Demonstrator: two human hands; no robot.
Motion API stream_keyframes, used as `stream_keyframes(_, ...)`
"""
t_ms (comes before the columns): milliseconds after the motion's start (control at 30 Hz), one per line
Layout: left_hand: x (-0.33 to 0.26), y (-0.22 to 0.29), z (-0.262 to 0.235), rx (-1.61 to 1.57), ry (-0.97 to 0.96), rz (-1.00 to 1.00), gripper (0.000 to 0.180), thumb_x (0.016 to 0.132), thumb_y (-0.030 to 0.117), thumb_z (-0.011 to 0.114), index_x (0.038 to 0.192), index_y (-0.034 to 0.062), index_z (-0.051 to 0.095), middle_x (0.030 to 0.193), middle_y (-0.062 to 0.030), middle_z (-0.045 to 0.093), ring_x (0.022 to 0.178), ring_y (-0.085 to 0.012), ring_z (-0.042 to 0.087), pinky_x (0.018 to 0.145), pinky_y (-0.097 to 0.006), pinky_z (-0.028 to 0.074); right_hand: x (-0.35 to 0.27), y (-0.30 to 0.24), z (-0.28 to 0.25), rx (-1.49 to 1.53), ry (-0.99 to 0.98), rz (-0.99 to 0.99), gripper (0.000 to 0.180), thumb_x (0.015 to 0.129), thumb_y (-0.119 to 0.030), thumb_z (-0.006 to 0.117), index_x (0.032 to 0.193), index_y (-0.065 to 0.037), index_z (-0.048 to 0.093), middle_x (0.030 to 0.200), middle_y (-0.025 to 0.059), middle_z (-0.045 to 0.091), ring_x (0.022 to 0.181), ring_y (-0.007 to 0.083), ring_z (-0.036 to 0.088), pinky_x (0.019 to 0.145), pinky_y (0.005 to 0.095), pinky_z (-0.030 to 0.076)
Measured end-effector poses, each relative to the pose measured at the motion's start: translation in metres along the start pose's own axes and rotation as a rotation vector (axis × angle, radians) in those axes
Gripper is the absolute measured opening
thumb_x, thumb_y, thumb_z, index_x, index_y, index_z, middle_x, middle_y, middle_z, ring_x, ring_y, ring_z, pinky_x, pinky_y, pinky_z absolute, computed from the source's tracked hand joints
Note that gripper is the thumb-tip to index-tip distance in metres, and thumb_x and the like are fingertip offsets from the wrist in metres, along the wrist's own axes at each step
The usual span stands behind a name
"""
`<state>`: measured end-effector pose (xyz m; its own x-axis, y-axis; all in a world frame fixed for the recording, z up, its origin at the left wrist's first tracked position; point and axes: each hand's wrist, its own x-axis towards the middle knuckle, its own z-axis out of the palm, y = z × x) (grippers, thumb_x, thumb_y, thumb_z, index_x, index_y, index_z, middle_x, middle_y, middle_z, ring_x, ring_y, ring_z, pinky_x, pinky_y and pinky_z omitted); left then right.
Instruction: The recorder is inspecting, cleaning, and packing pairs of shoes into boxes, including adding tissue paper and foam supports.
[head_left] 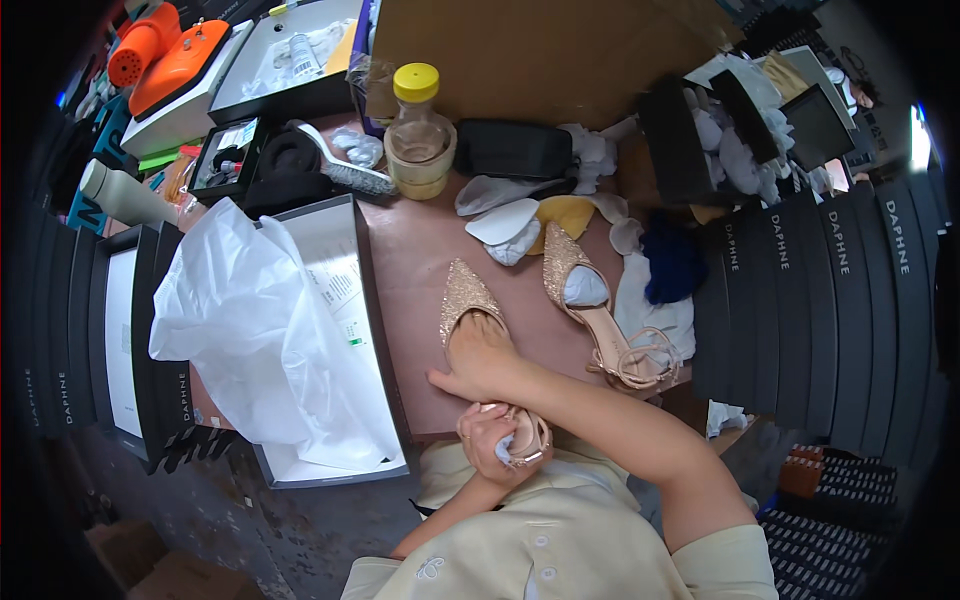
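Your right hand (pixel 478 358) reaches into the toe of a glittery shoe (pixel 465 290); its fingers disappear inside, so how far they bend can't be told. Your left hand (pixel 488 438) is closed around the heel end and straps of that shoe, at the table's near edge. The matching shoe (pixel 562 265) lies to the right on the pinkish table (pixel 410 300). Left of you, white tissue paper (pixel 235 320) spills over an open box (pixel 385 355). Dark boxes (pixel 850 330) stand in a row at right.
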<state>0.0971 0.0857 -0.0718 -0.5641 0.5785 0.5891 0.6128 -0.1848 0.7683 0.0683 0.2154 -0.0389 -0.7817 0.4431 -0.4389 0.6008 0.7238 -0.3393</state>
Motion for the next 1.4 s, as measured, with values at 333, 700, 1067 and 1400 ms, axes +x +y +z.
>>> stream_keyframes(333, 0.001, 0.006, -0.004, 0.134, 0.098, 0.001, 0.079, 0.067, 0.033, 0.079, 0.123, 0.0019, 0.032, 0.122, -0.0207, 0.038, 0.104, -0.0385, 0.048, 0.087, -0.048, 0.038, -0.118, 0.007, -0.109, 0.404, -0.38, -0.086, 0.046, 0.092, -0.037, 0.046, 0.115, 0.001, 0.057, 0.112, 0.0212, 0.06, 0.1, 0.0363, 0.058, 0.087, 0.042, 0.045)
stream_keyframes(700, 0.023, 0.049, 0.111, -0.065, -0.205, 0.218, 0.067, 0.061, 0.024, 0.082, 0.117, 0.012, 0.048, 0.117, -0.0115, 0.05, 0.107, -0.0338, 0.051, 0.09, -0.056, 0.04, -0.084, 0.168, -0.088, -0.292, 0.358, -0.273, 0.039, 0.064, -0.02, 0.072, 0.099, -0.006, 0.059, 0.089, 0.011, 0.058, 0.085, 0.0294, 0.058, 0.072, 0.0383, 0.049)
stream_keyframes(1067, 0.022, 0.053, 0.075, -0.133, -0.405, 0.089, 0.051, 0.061, 0.013, 0.078, 0.103, 0.0066, 0.049, 0.086, -0.0096, 0.059, 0.081, -0.0314, 0.061, 0.093, -0.052, 0.045, -0.101, 0.131, -0.101, -0.49, 0.526, 0.09, 0.032, 0.062, -0.031, 0.075, 0.073, -0.004, 0.061, 0.074, 0.0118, 0.061, 0.068, 0.0291, 0.064, 0.059, 0.0385, 0.05)
stream_keyframes(1400, 0.013, 0.046, 0.08, -0.134, -0.342, 0.066, 0.055, 0.057, 0.015, 0.078, 0.104, 0.0055, 0.05, 0.088, -0.0129, 0.053, 0.081, -0.036, 0.056, 0.075, -0.045, 0.048, -0.064, 0.123, -0.055, -0.575, 0.265, -0.309, 0.007, 0.061, -0.015, 0.065, 0.062, -0.009, 0.067, 0.065, 0.0106, 0.065, 0.062, 0.0246, 0.066, 0.055, 0.0353, 0.051)
